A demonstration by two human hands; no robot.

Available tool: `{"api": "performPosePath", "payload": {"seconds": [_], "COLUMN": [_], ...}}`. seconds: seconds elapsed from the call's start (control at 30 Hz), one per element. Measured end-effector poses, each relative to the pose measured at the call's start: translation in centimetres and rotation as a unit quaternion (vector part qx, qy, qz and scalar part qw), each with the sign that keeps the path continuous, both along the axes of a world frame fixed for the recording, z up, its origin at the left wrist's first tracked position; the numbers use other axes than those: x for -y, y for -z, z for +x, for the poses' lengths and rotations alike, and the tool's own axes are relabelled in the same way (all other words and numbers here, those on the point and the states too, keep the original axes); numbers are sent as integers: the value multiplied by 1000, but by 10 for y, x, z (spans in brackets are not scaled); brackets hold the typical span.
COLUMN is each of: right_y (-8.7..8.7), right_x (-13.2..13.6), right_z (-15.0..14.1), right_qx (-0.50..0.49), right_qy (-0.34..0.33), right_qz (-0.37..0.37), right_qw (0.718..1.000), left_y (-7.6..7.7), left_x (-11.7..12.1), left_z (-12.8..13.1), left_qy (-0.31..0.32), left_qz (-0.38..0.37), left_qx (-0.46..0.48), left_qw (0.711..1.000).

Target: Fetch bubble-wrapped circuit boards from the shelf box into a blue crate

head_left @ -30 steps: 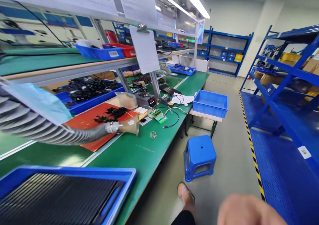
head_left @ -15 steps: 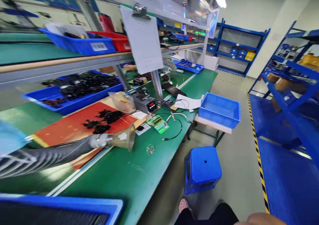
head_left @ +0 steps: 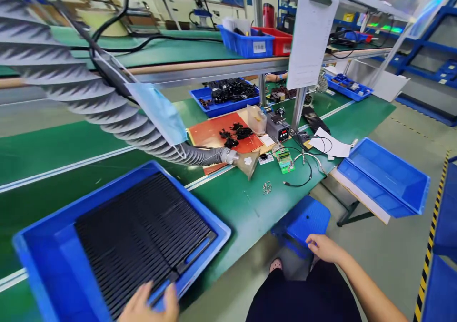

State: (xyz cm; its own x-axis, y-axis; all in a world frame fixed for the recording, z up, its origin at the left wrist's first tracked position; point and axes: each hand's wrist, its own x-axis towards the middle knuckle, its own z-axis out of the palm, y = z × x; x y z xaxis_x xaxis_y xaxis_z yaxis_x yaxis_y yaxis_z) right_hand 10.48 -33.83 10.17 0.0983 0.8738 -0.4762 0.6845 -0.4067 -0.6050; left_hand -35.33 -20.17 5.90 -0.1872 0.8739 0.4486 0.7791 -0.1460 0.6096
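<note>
My left hand (head_left: 152, 305) is at the lower edge of the head view, its fingers and thumb spread and holding nothing. It is over the near edge of a blue bin (head_left: 39, 246) on the green bench. Black slatted racks (head_left: 143, 227) lie in that bin, just beyond my fingertips; whether I touch them, I cannot tell. In front of my lap, my right hand (head_left: 324, 247) hangs with loosely bent fingers and nothing visible in it. Behind it stands a blue stool (head_left: 310, 219), partly under the bench.
A ribbed grey hose (head_left: 143, 136) with a funnel end (head_left: 247, 163) crosses above the bench, a blue face mask (head_left: 160, 112) hanging from it. Small metal parts (head_left: 267, 188), a green circuit board (head_left: 284, 160) and cables lie beyond. Another blue bin (head_left: 387, 174) stands right.
My view has swung left and down, bringing the blue bin with the black racks fully into sight. My left hand has come into view, and my right hand now shows further up.
</note>
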Motion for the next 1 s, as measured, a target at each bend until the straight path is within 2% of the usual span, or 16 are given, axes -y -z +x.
{"api": "performPosePath", "payload": {"seconds": [0.07, 0.1, 0.17, 0.2, 0.27, 0.37, 0.43, 0.5, 0.63, 0.73, 0.87, 1.0], "right_y": [15, 20, 31, 37, 47, 62, 71, 79, 93, 106, 128, 146], "right_x": [-7, -11, -19, -22, -25, -19, -12, -5, 1, -2, -14, -22], "right_z": [10, 15, 28, 35, 53, 93, 128, 169, 245, 287, 315, 318], "right_qx": [13, 18, 25, 26, 29, 39, 51, 68, 99, 110, 102, 86], "right_qy": [-21, -30, -45, -53, -68, -83, -85, -80, -61, -48, -60, -91], "right_qz": [-20, -27, -36, -39, -49, -75, -102, -129, -161, -170, -158, -158], "right_qw": [999, 999, 998, 997, 996, 993, 990, 986, 980, 978, 980, 979], "left_y": [13, 22, 46, 60, 88, 120, 129, 131, 126, 125, 128, 128], "left_x": [-11, -18, -37, -47, -68, -100, -120, -139, -172, -190, -201, -206], "left_z": [58, 93, 163, 196, 251, 306, 326, 337, 350, 355, 358, 360], "left_qy": [96, 142, 187, 188, 166, 99, 71, 72, 119, 156, 153, 113], "left_qz": [30, 16, -50, -95, -127, -142, -140, -135, -123, -121, -116, -115], "left_qx": [-60, -69, -84, -94, -101, -104, -105, -106, -104, -100, -92, -83], "left_qw": [993, 987, 977, 973, 973, 979, 982, 983, 980, 975, 977, 983]}}
